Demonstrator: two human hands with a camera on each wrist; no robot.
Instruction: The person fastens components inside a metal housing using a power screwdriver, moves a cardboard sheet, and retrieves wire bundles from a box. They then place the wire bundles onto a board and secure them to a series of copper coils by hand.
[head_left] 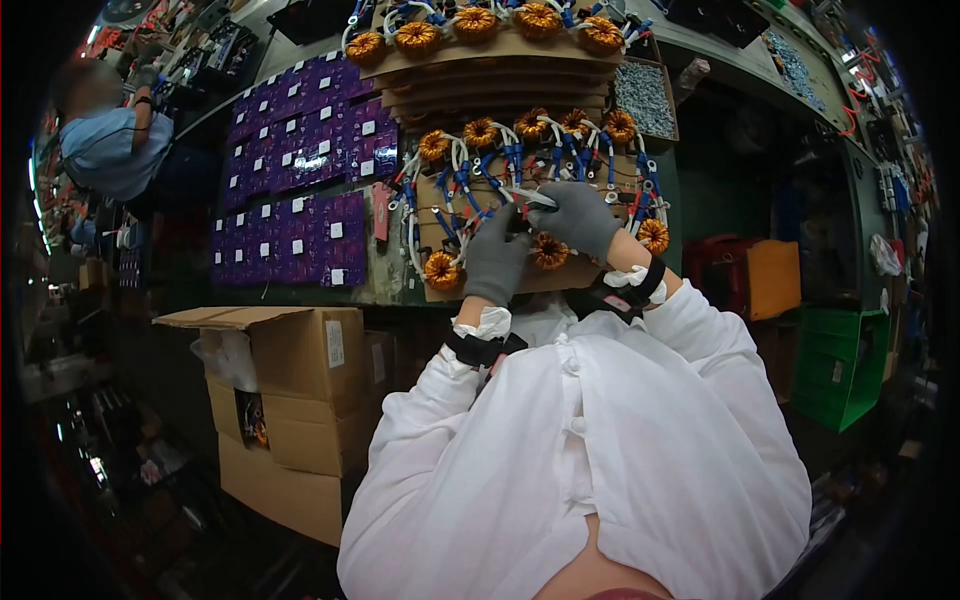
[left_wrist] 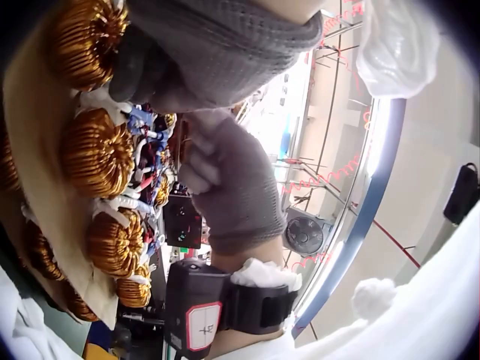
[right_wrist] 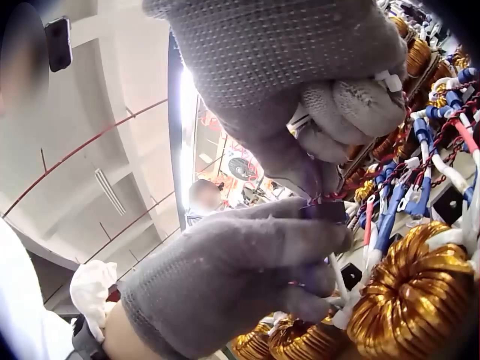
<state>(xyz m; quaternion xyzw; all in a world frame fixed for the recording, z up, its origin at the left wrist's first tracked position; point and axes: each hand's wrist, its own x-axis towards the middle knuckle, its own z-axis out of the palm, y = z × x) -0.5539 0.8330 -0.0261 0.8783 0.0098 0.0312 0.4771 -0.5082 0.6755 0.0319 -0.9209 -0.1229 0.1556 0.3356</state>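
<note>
head view, left to right: person in a blue top [head_left: 105, 140] far out at 10 o'clock. purple boards [head_left: 300, 150] lie flat at 10 o'clock of the hands, with an open cardboard box [head_left: 290, 350] at 8 o'clock, below the bench edge. both hands are gloved grey and work over a cardboard sheet [head_left: 530, 282] loaded with copper coils and blue-sleeved leads. left hand [head_left: 495, 262] has its fingers curled together and its tips pinch a thin red wire [right_wrist: 322, 199]. right hand [head_left: 580, 218] sits at 2 o'clock of the left, touching it. its thumb and finger are clamped on the same wire from above, and a white lead [head_left: 530, 195] sticks out at its 10 o'clock. nearest coil [head_left: 548, 250] lies on the sheet between the two hands, just under them. orange bin [head_left: 772, 278] at 3 o'clock, green crate [head_left: 840, 365] at 4 o'clock.
</note>
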